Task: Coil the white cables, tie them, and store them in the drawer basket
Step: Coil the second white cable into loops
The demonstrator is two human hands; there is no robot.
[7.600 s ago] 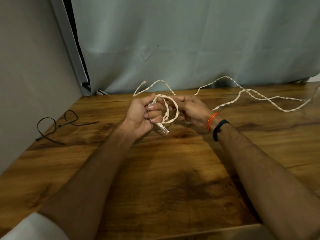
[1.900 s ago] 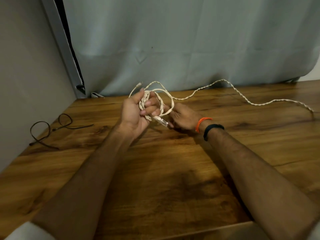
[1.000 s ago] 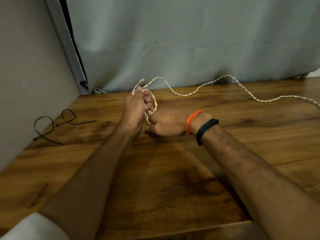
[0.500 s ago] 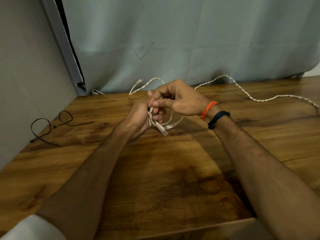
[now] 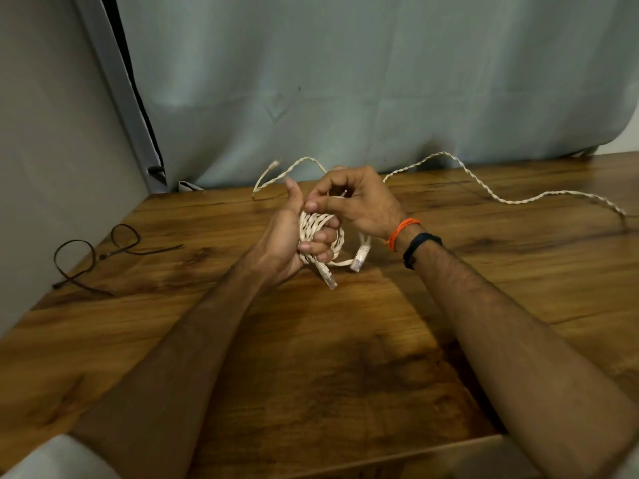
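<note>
1. The white cable (image 5: 320,233) now sits as a bundle of several twisted loops over the middle of the wooden table (image 5: 345,375), thicker than the single loop seen several seconds ago. Two plug ends hang below it, one pointing down at the table, the other just to the right.
2. The left hand (image 5: 287,243) grips the bundle, fingers curled round the stacked loops, thumb raised at the top.
3. The right hand (image 5: 356,198) has come up from beside the coil a second ago and is now above it, fingers curled and pinching the running strand as it lays on another turn.
4. The loose run (image 5: 484,191) trailing right across the table is shorter and straighter than before, though its far end leaves the picture. A shorter tail (image 5: 276,174) arcs behind the hands towards the curtain (image 5: 345,81).
5. Judgement: coiling is well along but unfinished; the remaining strand must be drawn in before tying.
6. The black ties (image 5: 96,254) lie untouched on the table, well apart to the left, likely meant for binding the coil.
7. No drawer basket is in view, so storing is still to come.
</note>
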